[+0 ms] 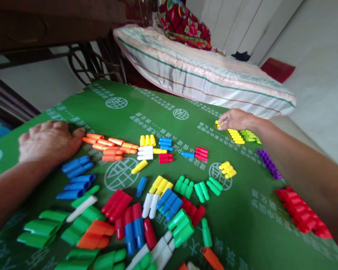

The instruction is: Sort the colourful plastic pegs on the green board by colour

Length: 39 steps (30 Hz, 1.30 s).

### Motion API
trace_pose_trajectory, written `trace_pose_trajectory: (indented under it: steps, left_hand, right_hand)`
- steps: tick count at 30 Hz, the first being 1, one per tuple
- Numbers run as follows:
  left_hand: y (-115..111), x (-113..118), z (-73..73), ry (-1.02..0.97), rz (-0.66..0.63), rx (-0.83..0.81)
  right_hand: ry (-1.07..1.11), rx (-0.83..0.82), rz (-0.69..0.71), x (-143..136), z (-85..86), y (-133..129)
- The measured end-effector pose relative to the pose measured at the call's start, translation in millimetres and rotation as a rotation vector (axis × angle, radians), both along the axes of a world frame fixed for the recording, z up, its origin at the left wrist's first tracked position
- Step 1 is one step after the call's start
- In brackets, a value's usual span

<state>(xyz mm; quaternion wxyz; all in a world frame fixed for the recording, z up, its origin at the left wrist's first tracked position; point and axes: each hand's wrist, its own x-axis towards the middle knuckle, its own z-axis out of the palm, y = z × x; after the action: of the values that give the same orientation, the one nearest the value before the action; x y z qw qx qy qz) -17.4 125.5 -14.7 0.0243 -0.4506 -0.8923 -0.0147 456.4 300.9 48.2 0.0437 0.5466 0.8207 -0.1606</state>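
Note:
My left hand [49,144] lies flat on the green table, fingers stretched out, its thumb beside a group of orange bullet-shaped plastic pieces [109,146]. Far to the right, my right hand [233,119] has its fingers pinched on a small yellow plastic piece [219,123]. Close to that wrist lies a row of yellow pieces [236,136], with lime-green pieces [250,136] alongside, partly covered by my forearm. Purple pieces [269,164] and a row of red pieces [302,210] follow nearer me along the right side.
Loose blue pieces [77,166], green pieces [42,228], white pieces [150,205] and other colours crowd the near part of the table [146,108]. Beyond the far edge stands a bed [202,71]. A dark sewing-machine-like stand [84,63] is at the left.

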Motion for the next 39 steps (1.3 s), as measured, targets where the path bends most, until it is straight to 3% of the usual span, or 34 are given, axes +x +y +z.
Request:
trace_pose_trajectory:
  steps: [4, 7, 12, 17, 22, 30, 35, 39]
  left_hand:
    - [-0.4, -1.5, -0.2, -0.004, -0.004, 0.016]
    - [-0.3, -3.2, -1.9, -0.004, -0.004, 0.021]
    - [-0.6, -2.3, -2.6, -0.002, -0.01, 0.017]
    - [-1.4, 0.4, 0.5, -0.02, -0.012, 0.016]
    - [-1.3, -2.2, -0.3, -0.012, -0.008, 0.016]
    - [-0.3, -0.4, -0.3, -0.013, -0.001, 0.021]
    - [-1.9, 2.6, 1.4, -0.015, -0.001, 0.028]
    - [-2.4, 0.9, 1.5, -0.016, 0.003, 0.033]
  right_hand:
    - [0.053, -0.227, 0.03, 16.1, -3.9, -47.6]
    - [0.052, -0.277, 0.055, 24.9, -11.0, -85.2]
    - [0.027, -0.147, 0.112, 29.0, -19.9, -134.3]
    - [-0.082, 0.017, 0.149, 25.5, -28.1, -164.3]
    - [-0.087, 0.091, 0.12, 23.3, -37.4, -177.0]
    - [-0.092, 0.045, 0.078, 26.6, -35.0, -163.5]
    - [-0.149, 0.108, 0.005, 21.6, -38.9, -173.0]
    - [-0.064, 0.123, -0.031, 24.0, -44.1, -178.8]
